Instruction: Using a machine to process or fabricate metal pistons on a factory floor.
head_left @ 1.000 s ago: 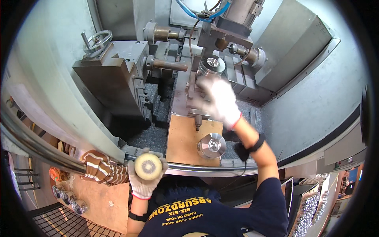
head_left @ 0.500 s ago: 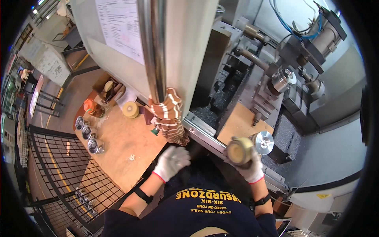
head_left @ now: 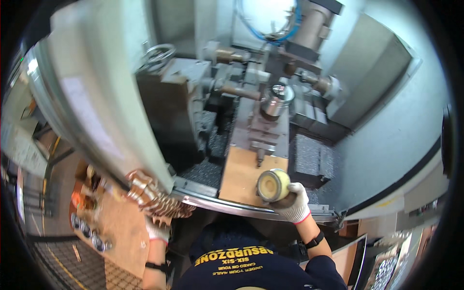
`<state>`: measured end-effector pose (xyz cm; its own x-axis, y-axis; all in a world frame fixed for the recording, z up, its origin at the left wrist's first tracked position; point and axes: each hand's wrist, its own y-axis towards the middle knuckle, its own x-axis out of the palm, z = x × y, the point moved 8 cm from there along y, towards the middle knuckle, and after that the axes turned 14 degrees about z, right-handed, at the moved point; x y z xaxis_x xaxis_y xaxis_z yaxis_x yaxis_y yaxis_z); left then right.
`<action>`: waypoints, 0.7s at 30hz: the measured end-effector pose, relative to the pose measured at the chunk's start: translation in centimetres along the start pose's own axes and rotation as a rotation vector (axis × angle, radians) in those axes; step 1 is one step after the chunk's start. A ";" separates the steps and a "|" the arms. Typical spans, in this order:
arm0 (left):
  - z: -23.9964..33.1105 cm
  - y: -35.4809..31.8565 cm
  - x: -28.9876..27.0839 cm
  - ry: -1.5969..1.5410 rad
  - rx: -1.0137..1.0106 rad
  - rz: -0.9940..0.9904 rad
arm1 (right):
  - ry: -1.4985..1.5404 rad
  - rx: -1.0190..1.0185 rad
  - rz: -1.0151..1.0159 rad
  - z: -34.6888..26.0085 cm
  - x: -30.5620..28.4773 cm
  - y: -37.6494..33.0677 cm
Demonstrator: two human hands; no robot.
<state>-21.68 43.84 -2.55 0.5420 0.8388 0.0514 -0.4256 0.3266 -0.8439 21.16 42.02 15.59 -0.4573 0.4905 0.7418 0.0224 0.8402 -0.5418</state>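
My right hand is closed around a short metal cylinder, gripped from below and behind so that its pale round end face points up toward me. The cylinder sits above the near right corner of the wooden board laid inside the machine, just past the curved front rail. I judge that holding it by the body keeps the end face free for checking or seating.

My left hand is gloved and low at the left, just beneath a stack of copper-coloured ribbed parts. Whether its fingers are closed on anything I cannot tell; the hand is partly hidden.

Beyond the board, a shiny cylindrical part stands in the grey fixture at the machine's centre. A handwheel sits at the far left, and blue hoses loop above. Grey enclosure walls surround the work area. Left of the open door is a brown bench top with small round parts near its left edge.
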 end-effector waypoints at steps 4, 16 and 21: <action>-5.6 0.0 -2.4 0.436 -0.039 -0.297 | -0.228 -0.218 0.183 -5.8 0.0 0.4; -3.6 -25.5 17.8 0.590 1.925 -0.779 | -1.588 -1.453 0.608 -23.8 16.8 7.5; -5.1 -24.7 18.4 0.769 2.054 -0.697 | -1.690 -1.499 0.712 -24.9 17.7 9.6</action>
<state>2.47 48.97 16.49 0.7496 0.3383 -0.5689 0.2374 0.6649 0.7082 35.42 64.48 33.33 -0.1178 0.7738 -0.6223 0.4650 0.5968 0.6540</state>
